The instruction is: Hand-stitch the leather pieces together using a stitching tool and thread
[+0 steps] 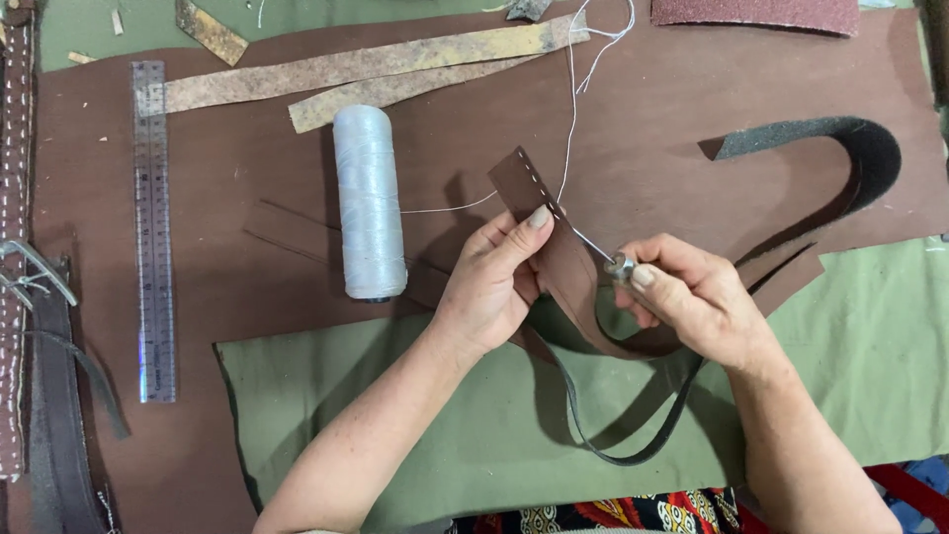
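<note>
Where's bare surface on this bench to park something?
Free: brown leather sheet between the steel ruler and white thread spool; the same sheet right of the stitched brown strap, below the dark red sandpaper; green cloth at lower left. Crowded: around both hands, the top strip offcuts, and the left-edge belts.

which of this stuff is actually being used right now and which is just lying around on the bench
In use:
- brown leather strap, held by the left hand
- stitching awl, held in the right hand
- white thread running to the strap
- spool of white thread

Lying about:
- steel ruler
- mottled leather strips
- black foam strip
- sandpaper sheet
- stitched belts at the left edge
</note>
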